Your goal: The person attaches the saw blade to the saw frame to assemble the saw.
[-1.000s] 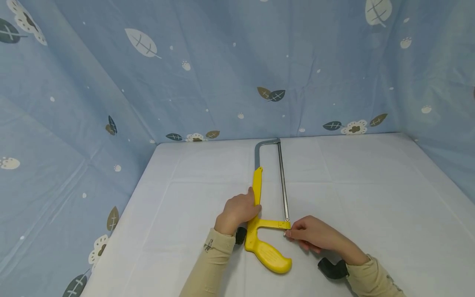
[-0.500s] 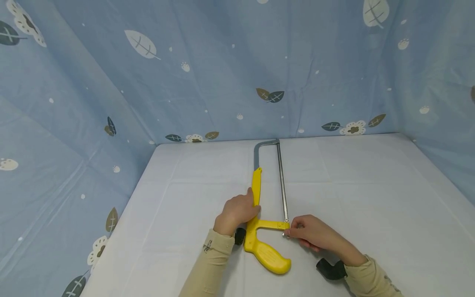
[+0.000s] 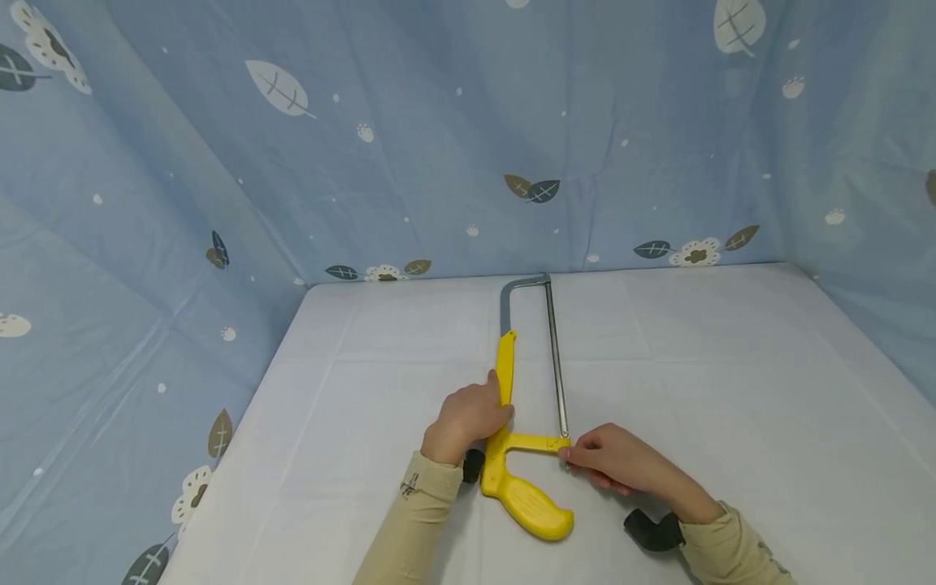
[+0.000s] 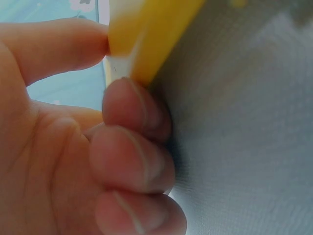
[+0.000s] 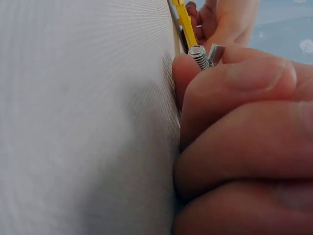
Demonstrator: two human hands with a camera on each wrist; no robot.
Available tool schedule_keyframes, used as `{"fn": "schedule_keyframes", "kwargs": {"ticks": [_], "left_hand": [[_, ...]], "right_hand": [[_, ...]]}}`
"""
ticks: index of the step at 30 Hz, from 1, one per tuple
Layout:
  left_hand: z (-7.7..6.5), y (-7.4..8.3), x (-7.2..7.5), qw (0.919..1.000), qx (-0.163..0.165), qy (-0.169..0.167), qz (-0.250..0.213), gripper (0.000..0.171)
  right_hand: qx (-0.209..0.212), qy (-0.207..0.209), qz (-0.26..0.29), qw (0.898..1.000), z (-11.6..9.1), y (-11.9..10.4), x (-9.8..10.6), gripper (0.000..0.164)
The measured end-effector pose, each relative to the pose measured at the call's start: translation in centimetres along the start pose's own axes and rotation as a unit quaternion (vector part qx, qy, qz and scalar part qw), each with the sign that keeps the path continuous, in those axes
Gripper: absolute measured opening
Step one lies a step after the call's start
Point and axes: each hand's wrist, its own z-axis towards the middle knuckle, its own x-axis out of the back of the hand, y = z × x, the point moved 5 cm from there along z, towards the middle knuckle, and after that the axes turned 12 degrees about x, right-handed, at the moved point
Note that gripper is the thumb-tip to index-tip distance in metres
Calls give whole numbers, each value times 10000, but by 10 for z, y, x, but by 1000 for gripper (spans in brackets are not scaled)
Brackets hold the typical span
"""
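A hacksaw [image 3: 537,508] with a yellow handle and a grey front frame lies flat on the white-covered table. Its blade [image 3: 556,357] runs along the right side. My left hand [image 3: 471,410] grips the yellow bar above the handle; the left wrist view shows thumb and curled fingers about the yellow bar [image 4: 164,34]. At the near end of the blade, beside the short yellow arm, my right hand [image 3: 614,459] pinches a wing nut [image 5: 215,53]. A threaded bolt [image 5: 198,56] sticks out next to it in the right wrist view. My fingertips hide most of the nut.
Blue leaf-print cloth [image 3: 439,146] hangs behind and at the sides of the table. White cloth [image 3: 380,357] covers the tabletop, and the saw's front end reaches close to the back edge. Black wrist-worn parts [image 3: 653,530] sit by both wrists.
My right thumb and fingertips have shifted slightly at the wing nut, and its shiny metal shows at a different angle. My left hand and the hacksaw stay in place.
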Motion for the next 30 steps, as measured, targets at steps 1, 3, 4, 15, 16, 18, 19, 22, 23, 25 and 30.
{"fn": "schedule_keyframes", "kwargs": {"ticks": [1,3,4,15,16,18,19,22,23,25,30], "left_hand": [[0,0,0,10000,4,10,-1,67],[0,1,0,10000,16,25,10,67],[0,1,0,10000,19,35,20,67],[-1,2,0,9999,92,32,46,67],[-1,2,1,9999,90,37,44,67],[-1,2,1,10000,80,46,36,67],[-1,2,1,10000,72,54,31,67],[-1,2,1,10000,67,55,26,67],[-1,2,1,10000,63,59,27,67],[-1,2,1,10000,48,66,45,67],[-1,2,1,9999,6,95,63,67]], "right_hand": [[-30,7,-27,10000,0,0,0,40],[-98,23,-49,9999,0,-1,0,41],[-128,21,-56,9999,0,-2,0,41],[-90,-67,-43,9999,0,-2,-2,37],[-67,-89,-19,9999,0,-2,-1,37],[-16,-130,15,9999,0,-1,-1,36],[10,-152,43,9999,0,-1,-1,35],[56,-191,68,9998,0,1,0,34],[72,-185,78,9998,0,2,0,33],[54,-142,101,9998,1,3,0,33],[-2,22,144,9999,0,5,2,37]]}}
